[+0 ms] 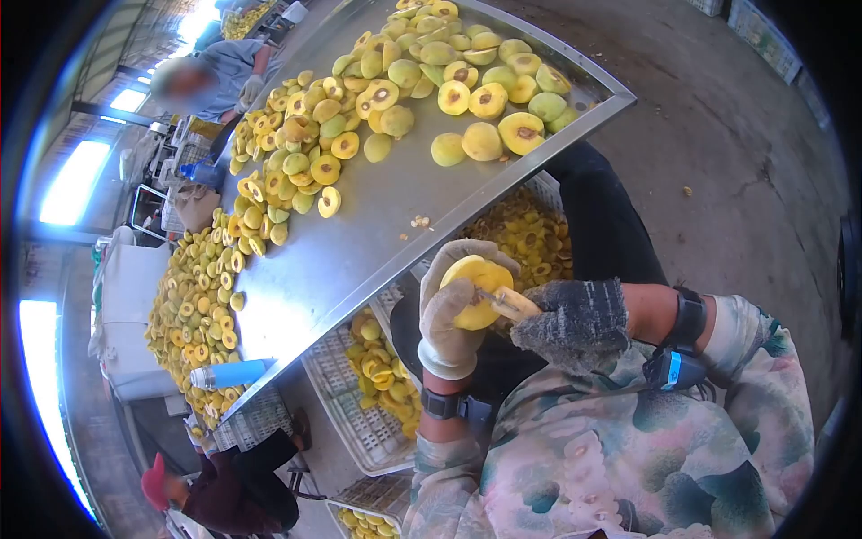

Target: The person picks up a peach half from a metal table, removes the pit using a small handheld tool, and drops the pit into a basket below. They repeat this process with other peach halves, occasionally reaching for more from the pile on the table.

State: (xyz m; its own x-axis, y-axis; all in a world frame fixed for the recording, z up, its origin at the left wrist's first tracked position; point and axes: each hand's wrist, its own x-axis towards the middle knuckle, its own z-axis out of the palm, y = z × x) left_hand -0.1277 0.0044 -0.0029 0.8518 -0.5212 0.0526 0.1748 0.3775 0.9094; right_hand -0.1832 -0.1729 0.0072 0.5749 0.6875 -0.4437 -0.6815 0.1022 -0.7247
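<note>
My left hand (452, 314), in a pale glove, is closed around a yellow halved fruit (473, 280) above the crates. In a dark grey glove, my right hand (575, 325) grips a tool with a light wooden handle (515, 305). The tool's metal tip touches the cut face of the fruit. Beyond my hands, many halved yellow-green fruits (482, 141) lie on a metal table (386, 207), some with brown centres showing.
White crates of fruit (346, 422) stand below the table's edge. A blue bottle (233, 374) lies at the table's left corner. One person (220, 81) is across the table; another in a red cap (242, 490) is at lower left.
</note>
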